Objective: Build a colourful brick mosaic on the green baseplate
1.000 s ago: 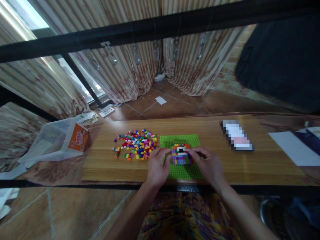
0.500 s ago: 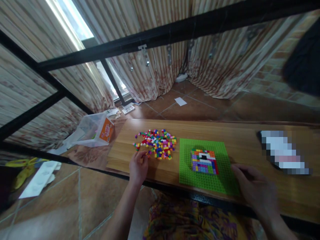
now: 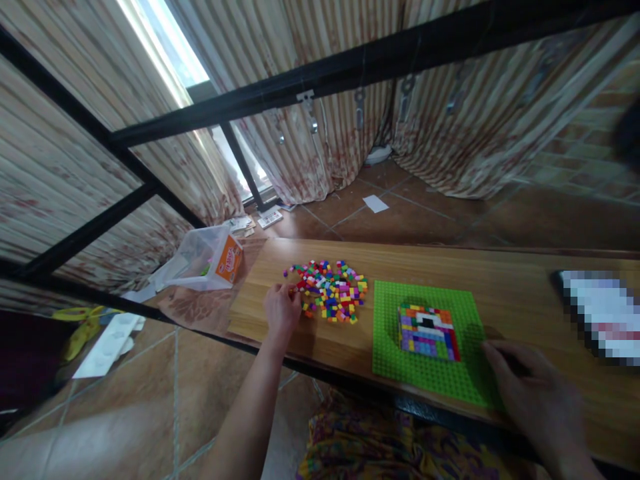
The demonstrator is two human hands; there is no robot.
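Note:
At the left edge of a pile of small toy bricks (image 3: pixel 336 293), my left hand (image 3: pixel 283 308) has its fingertips drawn together beside some red bricks. Whatever it pinches is too small to make out. A green baseplate (image 3: pixel 425 383) lies flat to the right of the pile. On it stands a low block of joined bricks (image 3: pixel 429 340) in purple, orange, white and red around a black spot. My right hand (image 3: pixel 537 390) is curled at the plate's right edge, thumb against the index finger. Its other fingers and anything within them are hidden.
The wooden table (image 3: pixel 310 250) carries all this. A phone-like object (image 3: pixel 603 317), partly blurred out, lies at the right. A clear plastic box (image 3: pixel 200 257) with an orange label stands beyond the table's left end. A black metal bar (image 3: pixel 340 83) crosses above, before striped curtains.
My left hand has shifted slightly up along the pile's left edge, toward the red bricks. My right hand stays by the baseplate. The whole view has slid, so things appear further right.

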